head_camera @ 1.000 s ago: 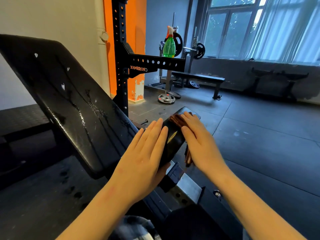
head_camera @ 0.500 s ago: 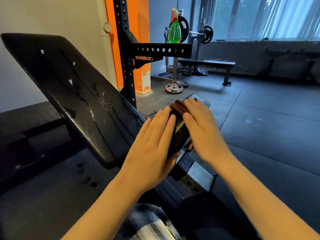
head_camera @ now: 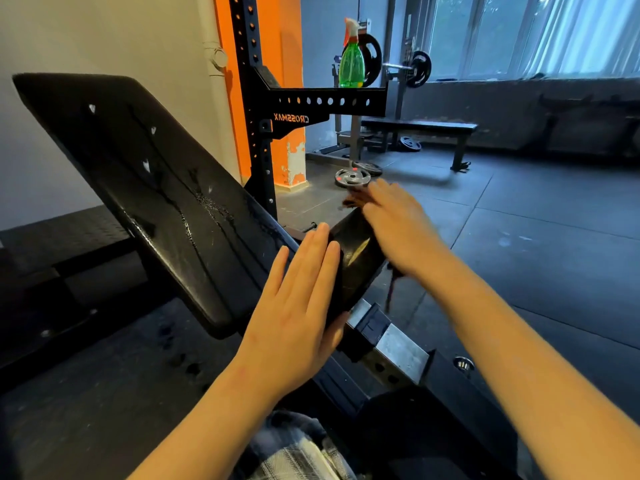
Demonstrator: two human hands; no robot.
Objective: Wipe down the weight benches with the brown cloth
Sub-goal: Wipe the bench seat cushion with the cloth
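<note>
A black inclined bench backrest [head_camera: 145, 188], streaked with wet spray, slopes up to the left. Below it a small black seat pad [head_camera: 356, 258] tilts toward me. My left hand [head_camera: 298, 306] lies flat with straight fingers against the pad's left side. My right hand [head_camera: 398, 226] presses the brown cloth [head_camera: 355, 199] onto the pad's far right edge; the hand is blurred. Most of the cloth is hidden under the palm, with a strand hanging below the wrist.
A black rack upright and arm [head_camera: 322, 103] carry a green spray bottle [head_camera: 351, 58]. Weight plates [head_camera: 353, 175] lie on the rubber floor behind the pad. A flat bench [head_camera: 419, 128] stands further back near the windows. The steel bench frame [head_camera: 394, 351] runs toward me.
My right hand has slid the cloth further up and away along the pad's right edge. The left hand has stayed flat on the pad. My view has shifted slightly.
</note>
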